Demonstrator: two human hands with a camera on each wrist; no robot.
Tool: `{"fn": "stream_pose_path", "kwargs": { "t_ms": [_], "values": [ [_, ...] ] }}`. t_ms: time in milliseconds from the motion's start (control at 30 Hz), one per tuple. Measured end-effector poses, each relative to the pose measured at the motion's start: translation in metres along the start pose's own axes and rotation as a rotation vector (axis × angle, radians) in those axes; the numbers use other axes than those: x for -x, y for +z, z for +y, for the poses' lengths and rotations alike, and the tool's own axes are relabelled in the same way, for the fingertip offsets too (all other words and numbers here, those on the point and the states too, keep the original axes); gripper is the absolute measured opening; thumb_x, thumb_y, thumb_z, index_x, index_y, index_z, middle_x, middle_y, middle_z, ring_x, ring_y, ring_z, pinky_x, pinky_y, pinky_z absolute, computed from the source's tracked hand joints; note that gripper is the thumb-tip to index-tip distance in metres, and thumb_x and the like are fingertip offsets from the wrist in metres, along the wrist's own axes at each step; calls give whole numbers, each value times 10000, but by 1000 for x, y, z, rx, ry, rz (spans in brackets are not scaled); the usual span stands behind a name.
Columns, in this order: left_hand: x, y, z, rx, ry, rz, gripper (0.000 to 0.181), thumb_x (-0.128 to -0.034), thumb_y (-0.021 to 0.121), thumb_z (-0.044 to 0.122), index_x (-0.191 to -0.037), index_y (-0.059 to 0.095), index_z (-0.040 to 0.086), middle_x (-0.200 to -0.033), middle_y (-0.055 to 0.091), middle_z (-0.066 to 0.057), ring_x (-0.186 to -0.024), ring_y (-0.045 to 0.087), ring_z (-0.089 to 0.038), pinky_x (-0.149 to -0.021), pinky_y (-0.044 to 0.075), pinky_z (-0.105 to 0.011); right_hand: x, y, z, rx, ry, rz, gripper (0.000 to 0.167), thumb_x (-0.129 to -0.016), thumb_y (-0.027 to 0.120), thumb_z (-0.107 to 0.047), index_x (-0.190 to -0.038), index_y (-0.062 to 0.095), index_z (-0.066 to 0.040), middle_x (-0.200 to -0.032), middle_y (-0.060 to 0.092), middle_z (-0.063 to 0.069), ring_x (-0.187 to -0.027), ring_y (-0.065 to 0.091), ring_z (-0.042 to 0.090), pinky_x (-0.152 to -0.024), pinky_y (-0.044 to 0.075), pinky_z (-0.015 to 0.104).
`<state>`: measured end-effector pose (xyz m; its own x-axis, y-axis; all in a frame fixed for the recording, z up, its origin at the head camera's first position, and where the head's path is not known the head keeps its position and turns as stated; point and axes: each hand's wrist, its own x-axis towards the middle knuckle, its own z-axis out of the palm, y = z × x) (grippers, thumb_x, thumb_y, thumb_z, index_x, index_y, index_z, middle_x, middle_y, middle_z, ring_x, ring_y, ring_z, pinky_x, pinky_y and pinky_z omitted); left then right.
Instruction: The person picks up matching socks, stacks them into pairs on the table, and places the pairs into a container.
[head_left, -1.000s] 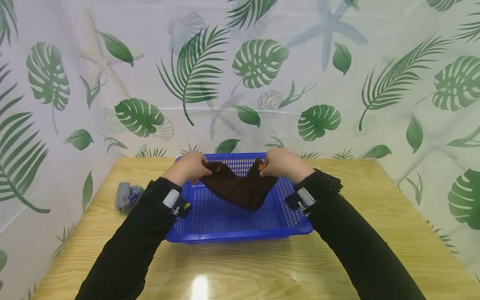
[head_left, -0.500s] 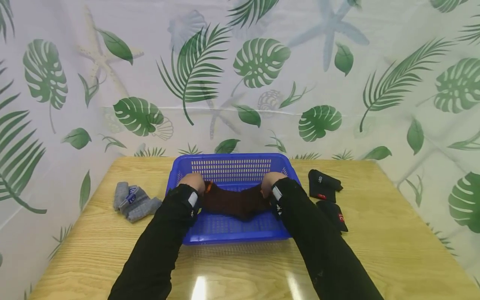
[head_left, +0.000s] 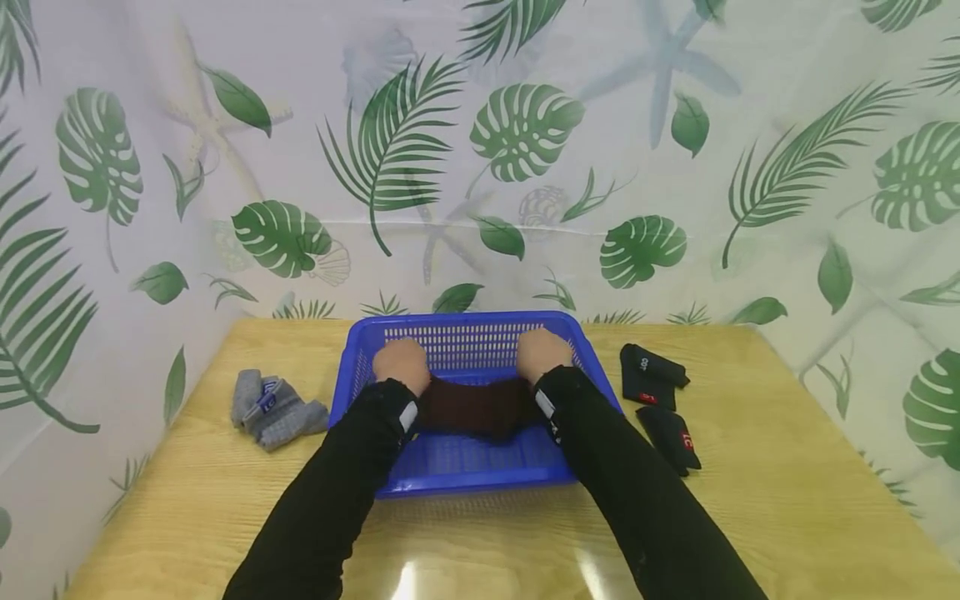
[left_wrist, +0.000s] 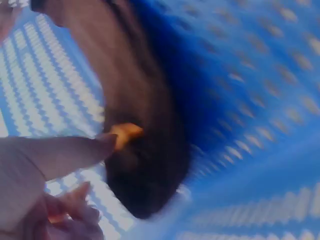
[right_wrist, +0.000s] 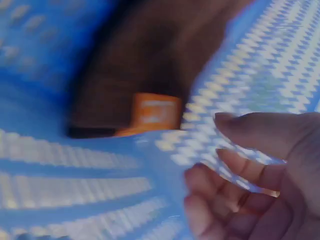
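A dark brown sock (head_left: 472, 407) with orange marks near its ends lies in the blue plastic basket (head_left: 468, 483). My left hand (head_left: 402, 365) is at its left end. In the left wrist view the straight thumb (left_wrist: 75, 155) overlaps an orange mark on the sock (left_wrist: 125, 85), while the other fingers are apart from it. My right hand (head_left: 542, 354) is at the other end. The right wrist view has that hand (right_wrist: 265, 180) beside the sock's orange label (right_wrist: 156, 111), its fingers loosely curled with a gap between them and the sock. Both wrist views are blurred.
Grey socks (head_left: 273, 408) lie on the wooden table (head_left: 765, 475) left of the basket. To the right are two black sock bundles, a folded one (head_left: 648, 379) and a smaller one (head_left: 670, 439). A leaf-patterned cloth (head_left: 480, 167) hangs behind.
Both hands have lowered the brown sock from above the basket down into it and spread it out sideways. The right hand has let go, and both hands have risen slightly.
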<state>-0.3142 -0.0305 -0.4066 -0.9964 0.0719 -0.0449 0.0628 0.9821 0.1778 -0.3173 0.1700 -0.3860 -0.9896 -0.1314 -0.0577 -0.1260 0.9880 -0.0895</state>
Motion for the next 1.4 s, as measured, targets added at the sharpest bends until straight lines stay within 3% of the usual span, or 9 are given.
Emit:
{"fn": "stream_pose_path", "kwargs": {
  "t_ms": [100,200,300,433,600,967,1133,1300,1400],
  "values": [
    [0,8,15,9,149,-59,191,-809,707,155,-895,693,-14,-959,703,-158,-891,676,-294,-735,558,-457,-3,0,-7,-16,-135,-80,114,-816,639,-102,-733,642,-23,-824,690,142,-756,654,263,-677,556,399],
    [-2,25,22,-14,276,-224,298,-777,767,346,-779,705,55,-886,704,-89,-823,663,-243,-736,545,-420,-2,3,-11,-135,-211,-322,163,-784,692,-97,-651,598,-86,-658,637,53,-600,585,174,-552,504,301],
    [1,31,25,-73,271,-355,418,-777,747,517,-816,736,101,-932,708,-51,-870,651,-211,-812,524,-413,1,6,-12,-261,-199,-502,175,-800,707,-78,-657,612,-111,-609,616,10,-555,565,118,-485,453,238],
    [14,14,31,-107,143,-442,425,-808,732,522,-942,748,118,-1148,681,-59,-1062,617,-229,-945,477,-434,2,16,-5,-338,-185,-564,158,-827,722,-108,-701,626,-109,-647,611,-8,-607,557,104,-519,444,227],
    [30,-6,35,-79,69,-433,340,-804,774,441,-847,731,106,-1133,673,-72,-1049,610,-231,-927,499,-399,-1,26,4,-278,-174,-567,219,-809,775,-180,-664,621,-123,-629,579,-33,-602,523,105,-539,425,234],
    [26,-12,32,-123,123,-352,395,-696,865,424,-888,717,112,-1089,684,-28,-1050,613,-186,-929,497,-364,10,9,-11,26,-114,-512,337,-706,863,-354,-671,624,-119,-654,604,-18,-634,543,133,-628,436,304],
    [8,5,28,-58,112,-360,445,-692,868,408,-959,728,81,-1118,676,-84,-1023,622,-231,-871,518,-391,5,14,-16,-56,-160,-525,353,-764,819,-312,-623,551,-131,-606,543,-26,-569,491,121,-560,393,276],
    [-2,17,24,4,220,-341,419,-709,842,410,-893,715,56,-947,676,-59,-888,622,-201,-837,513,-379,0,22,-22,-247,-224,-543,318,-784,793,-223,-607,542,-144,-594,521,-27,-550,469,113,-499,369,244],
    [0,20,25,-6,243,-375,421,-704,840,444,-875,715,80,-900,668,-21,-849,614,-175,-849,506,-384,-2,27,-22,-238,-226,-588,321,-762,820,-212,-603,548,-149,-596,514,-35,-554,458,108,-494,364,238]
  ]
}}
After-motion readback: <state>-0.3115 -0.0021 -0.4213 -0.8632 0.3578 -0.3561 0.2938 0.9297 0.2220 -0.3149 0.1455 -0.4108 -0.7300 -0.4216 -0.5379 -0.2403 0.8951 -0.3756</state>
